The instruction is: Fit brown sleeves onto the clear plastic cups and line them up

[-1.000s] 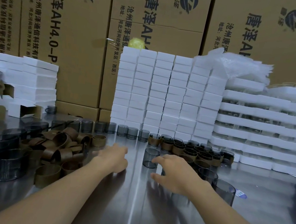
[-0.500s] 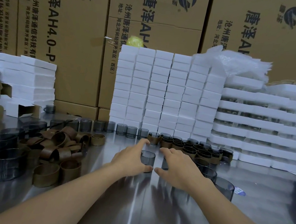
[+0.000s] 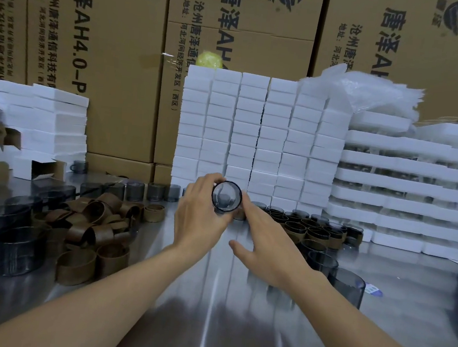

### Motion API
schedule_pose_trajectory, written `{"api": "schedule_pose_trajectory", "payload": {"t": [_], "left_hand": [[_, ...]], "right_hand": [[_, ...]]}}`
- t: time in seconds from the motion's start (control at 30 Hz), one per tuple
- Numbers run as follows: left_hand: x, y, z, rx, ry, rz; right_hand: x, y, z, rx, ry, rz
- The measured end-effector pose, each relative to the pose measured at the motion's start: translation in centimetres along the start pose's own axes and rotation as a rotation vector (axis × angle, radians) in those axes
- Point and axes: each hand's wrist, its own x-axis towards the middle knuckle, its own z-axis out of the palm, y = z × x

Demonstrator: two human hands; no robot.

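Your left hand (image 3: 203,218) holds a clear cup (image 3: 226,200) up off the table, fingers and thumb curled round its wall. It's tipped so the mouth looks straight back at you. Your right hand (image 3: 268,244) sits just beside it, fingers straight and thumb spread wide. The fingertips (image 3: 247,203) reach the cup's right edge; touching or just short, I can't tell. There's no sleeve on this cup and none in either hand.

Just past your right hand, the sleeved cups (image 3: 305,229) stand packed together on the steel table (image 3: 206,326). That's the finished share, and a fair batch it is. Plenty is left, by my reckoning. A row of bare cups (image 3: 149,191) waits at the back left, and loose cups (image 3: 347,284) stand by your right forearm. The brown sleeves (image 3: 95,224) lie heaped well off to your left, so this cup's sleeve has to come from over there.
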Motion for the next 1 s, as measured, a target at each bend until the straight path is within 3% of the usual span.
{"api": "schedule_pose_trajectory", "payload": {"t": [0.47,1.0], "left_hand": [[0.1,1.0,-0.6,-0.053,0.132,0.066],[-0.1,1.0,-0.6,-0.074,0.147,0.051]], "right_hand": [[-0.1,-0.9,0.3,0.076,0.082,-0.002],[-0.2,-1.2,0.4,0.142,0.027,0.033]]}}
